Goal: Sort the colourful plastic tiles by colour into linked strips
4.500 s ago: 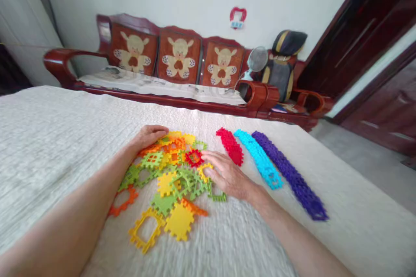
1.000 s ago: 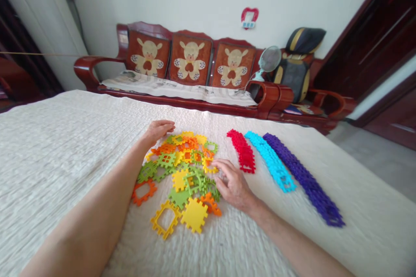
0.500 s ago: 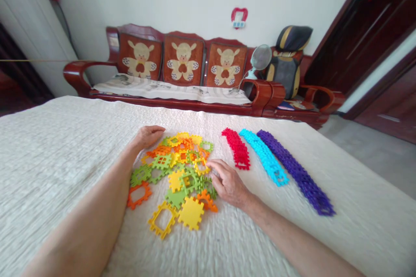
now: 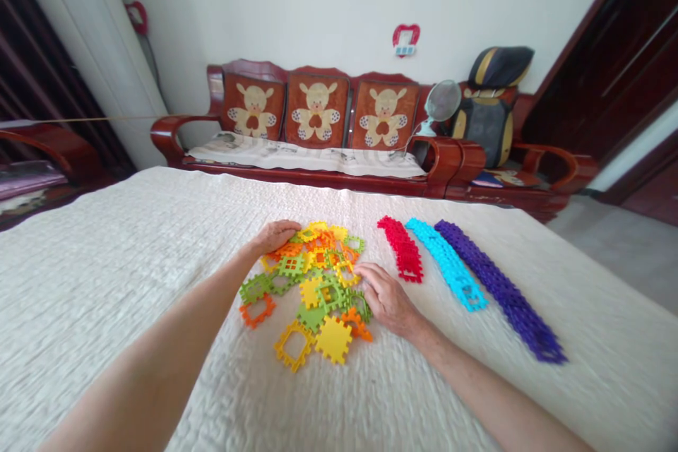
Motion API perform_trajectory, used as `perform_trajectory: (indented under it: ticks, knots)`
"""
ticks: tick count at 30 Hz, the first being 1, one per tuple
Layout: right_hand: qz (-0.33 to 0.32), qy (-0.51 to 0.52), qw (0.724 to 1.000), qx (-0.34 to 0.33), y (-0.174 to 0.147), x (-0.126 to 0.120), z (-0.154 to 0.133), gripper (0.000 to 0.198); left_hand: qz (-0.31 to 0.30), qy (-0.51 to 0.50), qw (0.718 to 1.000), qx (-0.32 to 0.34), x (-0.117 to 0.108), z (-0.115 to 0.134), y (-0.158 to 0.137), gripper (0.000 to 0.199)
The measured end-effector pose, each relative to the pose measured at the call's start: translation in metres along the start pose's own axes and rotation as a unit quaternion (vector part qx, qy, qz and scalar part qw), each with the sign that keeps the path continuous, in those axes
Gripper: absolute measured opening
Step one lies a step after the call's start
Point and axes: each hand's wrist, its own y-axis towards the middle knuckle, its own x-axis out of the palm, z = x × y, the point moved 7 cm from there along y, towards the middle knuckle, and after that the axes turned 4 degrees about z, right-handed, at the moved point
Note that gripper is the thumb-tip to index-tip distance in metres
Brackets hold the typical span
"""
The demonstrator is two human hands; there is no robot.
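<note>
A loose pile of yellow, green and orange notched plastic building tiles lies on the white quilted cover, including a plain yellow tile point(image 4: 333, 340) and a yellow window-frame tile point(image 4: 294, 346) at its near edge. My left hand point(image 4: 276, 235) rests at the pile's far left edge, fingers stretched out against the tiles. On the opposite side, my right hand point(image 4: 388, 299) has its thumb and fingers apart, fingertips at a yellow frame tile point(image 4: 346, 273). Neither hand visibly grips a tile. The undersides of both hands are hidden.
Right of the pile lie overlapping rows of red tiles point(image 4: 401, 249), light blue tiles point(image 4: 446, 263) and purple tiles point(image 4: 501, 289). Beyond the covered surface point(image 4: 212, 212) stand a wooden sofa point(image 4: 312, 176) with bear cushions, a small fan point(image 4: 443, 100) and a massage-cushioned chair point(image 4: 484, 131).
The view has turned left, so everything appears farther right. My left hand has come a little closer to the pile's far edge. My right hand stays at the yellow frame tile.
</note>
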Motion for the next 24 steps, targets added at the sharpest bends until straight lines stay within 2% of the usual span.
perform_trajectory:
  ticks: [3,5,9,13,18,24]
  knots:
    - [0.012,-0.015,1.0,-0.007,0.0,0.0,0.0,0.038,-0.016,0.023,0.998,-0.051,-0.012,0.001,-0.016,0.042]
    - [0.015,-0.024,1.0,-0.011,-0.001,0.001,0.0,0.036,0.0,0.057,0.996,-0.062,-0.024,-0.003,-0.029,0.042]
    - [0.024,-0.039,0.999,-0.015,-0.002,0.001,0.001,0.035,0.057,0.123,0.991,-0.007,-0.039,-0.008,-0.046,0.036]
    - [0.014,-0.047,0.999,-0.02,-0.002,0.001,-0.002,0.039,0.063,0.144,0.986,0.049,-0.028,-0.003,-0.043,0.034]
    - [-0.014,-0.045,0.999,-0.025,-0.001,0.004,-0.004,0.044,0.063,0.14,0.985,0.073,-0.015,0.005,-0.031,0.03]
    - [-0.003,-0.053,0.998,0.015,-0.001,0.005,-0.001,0.041,0.094,0.143,0.981,0.093,-0.011,-0.005,-0.032,0.032]
